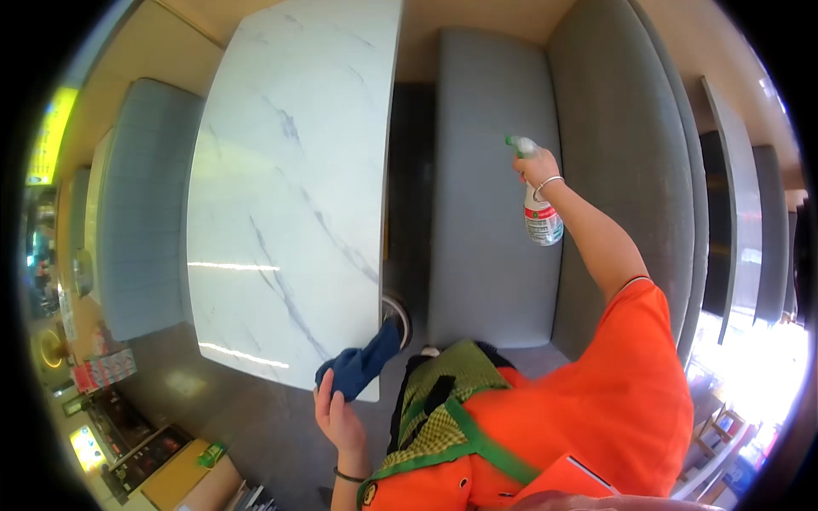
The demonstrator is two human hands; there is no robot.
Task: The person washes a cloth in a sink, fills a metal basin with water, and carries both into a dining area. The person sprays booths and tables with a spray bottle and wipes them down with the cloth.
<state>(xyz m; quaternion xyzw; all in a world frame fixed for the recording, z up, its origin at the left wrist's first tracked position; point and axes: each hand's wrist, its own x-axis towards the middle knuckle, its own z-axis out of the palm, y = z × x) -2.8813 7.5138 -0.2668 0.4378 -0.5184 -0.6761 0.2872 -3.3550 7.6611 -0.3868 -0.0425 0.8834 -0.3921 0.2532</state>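
White table (pixel 281 196) left, grey bench (pixel 490 281) right. Right hand (pixel 537 168) grips bottle (pixel 544 226) over bench, long axis near-far, nozzle (pixel 511 141) left; left hand (pixel 341 419) holds cloth (pixel 361 366) at table's near-right corner.

The shirt (pixel 588 400) at four o'clock is bright orange. The apron (pixel 446 428) just before six is green and checked. A silver bangle (pixel 550 180) shows at two, a dark band (pixel 348 478) just past six.
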